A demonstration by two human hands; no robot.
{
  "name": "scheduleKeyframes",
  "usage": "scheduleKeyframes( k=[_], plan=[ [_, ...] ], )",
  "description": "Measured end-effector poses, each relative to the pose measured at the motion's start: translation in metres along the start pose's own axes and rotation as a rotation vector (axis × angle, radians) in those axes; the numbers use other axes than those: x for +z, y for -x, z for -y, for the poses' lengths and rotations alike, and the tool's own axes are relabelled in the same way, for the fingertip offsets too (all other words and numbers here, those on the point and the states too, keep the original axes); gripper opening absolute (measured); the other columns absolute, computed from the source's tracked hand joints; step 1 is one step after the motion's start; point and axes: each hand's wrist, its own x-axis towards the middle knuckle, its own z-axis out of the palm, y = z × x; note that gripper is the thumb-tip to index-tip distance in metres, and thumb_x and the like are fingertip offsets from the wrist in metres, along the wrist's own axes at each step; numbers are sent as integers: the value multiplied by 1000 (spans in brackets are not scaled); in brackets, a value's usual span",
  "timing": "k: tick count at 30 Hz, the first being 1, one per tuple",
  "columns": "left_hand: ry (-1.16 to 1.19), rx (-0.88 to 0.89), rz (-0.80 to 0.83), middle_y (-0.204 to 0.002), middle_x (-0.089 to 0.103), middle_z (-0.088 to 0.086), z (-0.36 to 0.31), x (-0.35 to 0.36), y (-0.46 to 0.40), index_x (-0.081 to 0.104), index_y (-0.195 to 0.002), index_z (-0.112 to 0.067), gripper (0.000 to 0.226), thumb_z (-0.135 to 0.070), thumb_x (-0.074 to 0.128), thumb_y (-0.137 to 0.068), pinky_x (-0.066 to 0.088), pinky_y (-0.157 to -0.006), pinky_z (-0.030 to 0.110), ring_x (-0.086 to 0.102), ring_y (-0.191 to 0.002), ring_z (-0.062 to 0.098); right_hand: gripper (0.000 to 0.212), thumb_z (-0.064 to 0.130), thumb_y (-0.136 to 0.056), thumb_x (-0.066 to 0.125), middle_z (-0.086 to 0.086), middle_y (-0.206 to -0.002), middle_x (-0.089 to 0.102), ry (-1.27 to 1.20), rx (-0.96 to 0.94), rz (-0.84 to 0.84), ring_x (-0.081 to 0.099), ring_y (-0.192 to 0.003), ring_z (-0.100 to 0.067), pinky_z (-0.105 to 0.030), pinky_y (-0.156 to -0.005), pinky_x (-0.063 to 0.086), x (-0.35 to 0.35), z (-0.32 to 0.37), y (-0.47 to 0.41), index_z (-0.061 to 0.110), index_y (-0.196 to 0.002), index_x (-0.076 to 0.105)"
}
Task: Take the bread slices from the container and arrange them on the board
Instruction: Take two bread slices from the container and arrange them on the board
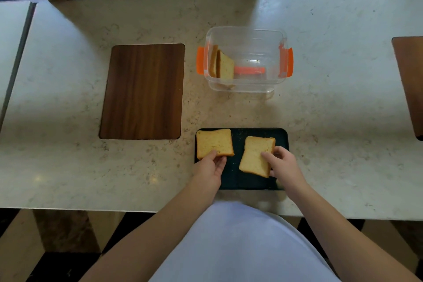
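A black board (238, 135) lies near the counter's front edge. Two bread slices rest on it. My left hand (211, 167) pinches the near edge of the left slice (214, 142), which lies flat at the board's far left corner. My right hand (285, 163) grips the right slice (255, 155), which sits tilted across the board's middle. Behind the board stands a clear container (246, 36) with orange clips. Two more slices (223, 66) lean upright against its left wall.
A dark wooden panel (143, 91) is set into the beige stone counter (68, 155) to the left of the container. Another wooden panel (410, 80) shows at the right edge. A window frame runs along the back.
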Motion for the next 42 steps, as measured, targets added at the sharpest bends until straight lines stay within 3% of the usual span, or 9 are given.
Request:
scheduleKeyframes(
  k=[4,14,20,23,26,28,32,37,42],
  plan=[
    [-99,58,-62,-128,57,23,-1,-7,-2,52,-133,1,38,-9,61,-98,49,-105,37,57,-122,30,14,27,-99,62,-4,-109,68,12,3,11,67,-101,-21,-48,-88,60,-3,-3,1,19,-110,64],
    [-71,55,-70,-141,48,28,-15,4,5,45,-138,7,42,-4,57,-99,48,-105,36,51,-130,32,8,25,-98,63,-2,-108,70,-22,-8,52,69,-98,-17,-44,-82,62,3,-7,3,22,-105,65],
    [-35,12,-32,-130,53,25,-20,1,2,48,-136,5,40,-2,58,-98,49,-104,39,52,-128,32,10,26,-98,64,-3,-109,71,-30,19,43,69,-99,-19,-47,-85,62,0,-12,5,20,-107,66],
    [-235,-3,-11,-106,60,19,-20,-8,4,55,-125,2,29,-6,59,-97,57,-83,36,64,-100,29,6,24,-99,62,-1,-110,69,-34,31,52,69,-99,-17,-40,-78,62,2,-13,7,25,-104,64],
    [-645,48,116,-104,68,18,-19,-22,10,59,-120,-2,31,-19,65,-95,58,-72,35,69,-92,29,14,16,-97,63,-2,-115,69,-136,85,121,70,-102,-19,-32,-69,62,9,-11,8,25,-108,63],
    [-824,54,263,-107,72,17,-19,-32,17,63,-118,-7,38,-29,73,-89,60,-73,35,73,-93,30,25,9,-94,64,-7,-119,70,-315,139,207,72,-105,-27,-37,-74,63,15,-9,9,18,-117,62],
    [-717,65,475,-109,76,15,-21,-49,19,64,-119,-6,38,-17,77,-86,59,-78,33,73,-101,30,34,4,-90,69,-11,-118,74,-494,168,366,74,-105,-27,-37,-80,62,28,-4,12,10,-123,61],
    [-876,276,383,-108,74,10,-37,-60,11,68,-110,-13,27,-10,76,-85,58,-72,26,74,-92,20,36,27,-89,76,-4,-119,70,-66,61,331,73,-103,-16,-30,-80,61,34,-9,14,18,-121,63],
    [-1208,339,386,-101,75,5,-47,-72,5,69,-107,-17,24,-10,76,-85,58,-68,22,74,-83,10,28,26,-92,71,1,-107,72,203,9,209,71,-95,-12,-27,-76,59,35,-13,13,17,-118,66]
  ],
)
